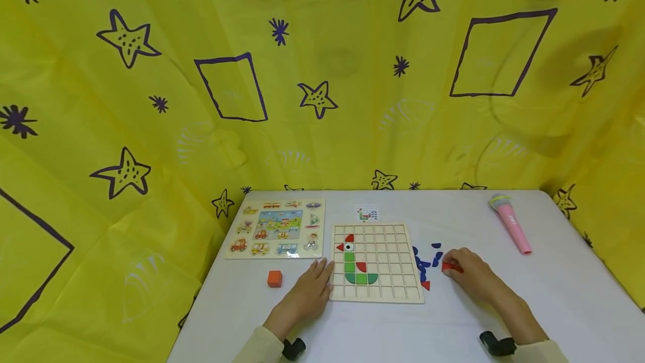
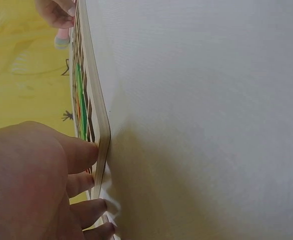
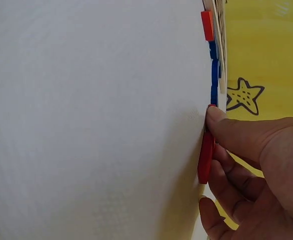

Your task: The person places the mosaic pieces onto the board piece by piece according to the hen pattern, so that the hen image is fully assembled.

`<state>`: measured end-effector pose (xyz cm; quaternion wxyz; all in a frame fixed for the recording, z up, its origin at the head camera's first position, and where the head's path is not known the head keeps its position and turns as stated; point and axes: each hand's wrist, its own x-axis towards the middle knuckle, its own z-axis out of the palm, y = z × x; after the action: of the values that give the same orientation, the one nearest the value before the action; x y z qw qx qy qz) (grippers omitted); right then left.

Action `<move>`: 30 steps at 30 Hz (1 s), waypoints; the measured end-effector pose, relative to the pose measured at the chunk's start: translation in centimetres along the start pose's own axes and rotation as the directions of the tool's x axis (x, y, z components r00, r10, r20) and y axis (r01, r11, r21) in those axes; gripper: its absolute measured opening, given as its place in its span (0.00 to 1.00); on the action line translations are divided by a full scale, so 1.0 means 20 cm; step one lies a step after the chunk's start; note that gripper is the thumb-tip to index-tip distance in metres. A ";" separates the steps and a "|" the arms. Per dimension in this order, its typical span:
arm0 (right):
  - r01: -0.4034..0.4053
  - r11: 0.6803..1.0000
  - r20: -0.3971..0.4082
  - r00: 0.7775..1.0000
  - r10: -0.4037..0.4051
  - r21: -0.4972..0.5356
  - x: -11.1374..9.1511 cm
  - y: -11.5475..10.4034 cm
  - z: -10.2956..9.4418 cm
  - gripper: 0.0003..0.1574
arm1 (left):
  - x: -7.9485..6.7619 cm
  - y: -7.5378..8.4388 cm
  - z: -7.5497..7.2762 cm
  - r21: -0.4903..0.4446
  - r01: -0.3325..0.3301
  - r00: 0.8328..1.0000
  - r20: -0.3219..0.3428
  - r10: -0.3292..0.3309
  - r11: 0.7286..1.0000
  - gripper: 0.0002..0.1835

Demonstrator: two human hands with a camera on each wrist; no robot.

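Red, a small piece [image 3: 205,159] is pinched between the thumb and fingers of the right hand [image 1: 470,273], just above or on the table [image 1: 378,332], to the right of the wooden grid board [image 1: 398,291]; whether more than one piece is in that grip cannot be told. Just beside the hand, toward the board, lie loose blue pieces [image 1: 435,245], several of them bunched along the board's right edge, with a red triangle [image 1: 425,285] at the near end of the bunch. Fingers extended, the left hand [image 1: 309,290] rests against the board's left edge, its thumb at the near corner. Set in the grid is a bird-like figure: a white eye piece [image 1: 349,247], a red quarter-round above it, a red beak to its left, green pieces [image 1: 350,258] running down and then right, and another red quarter-round in the bend. Beyond the board lies a small picture card [image 1: 367,213]. Farther left is a vehicle puzzle [image 1: 314,248], with an orange cube [image 1: 274,279] nearer the person. A pink microphone [image 1: 515,229] lies at the far right, and yellow patterned cloth [image 1: 327,144] hangs behind the table.
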<state>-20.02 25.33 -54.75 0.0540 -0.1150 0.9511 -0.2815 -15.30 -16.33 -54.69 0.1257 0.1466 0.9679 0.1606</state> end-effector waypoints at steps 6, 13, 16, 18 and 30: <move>-0.073 0.997 0.019 0.997 0.073 -0.003 -0.02 0.04 -0.04 0.26 | 0.00 0.00 0.00 0.006 0.001 1.000 0.002 -0.001 1.000 0.34; -0.061 0.998 0.056 0.997 0.059 0.025 -0.06 0.07 -0.10 0.14 | 0.00 0.00 0.00 0.010 0.007 1.000 0.001 -0.007 1.000 0.34; -0.061 0.998 0.065 0.996 0.058 0.036 -0.07 0.07 -0.11 0.14 | 0.00 0.00 0.00 0.001 0.009 1.000 0.004 -0.009 1.000 0.34; -0.065 0.997 0.074 0.995 0.062 0.041 -0.07 0.07 -0.11 0.15 | 0.01 0.00 0.01 -0.007 0.003 1.000 0.001 -0.003 1.000 0.34; -0.051 0.998 0.002 0.999 0.051 0.020 0.00 0.12 -0.09 0.16 | 0.00 0.00 0.00 0.007 -0.007 1.000 -0.009 0.007 1.000 0.33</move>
<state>-20.74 28.35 -54.55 0.0629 -0.0904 0.9508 -0.2895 -15.32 -16.32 -54.72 0.1202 0.1496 0.9685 0.1585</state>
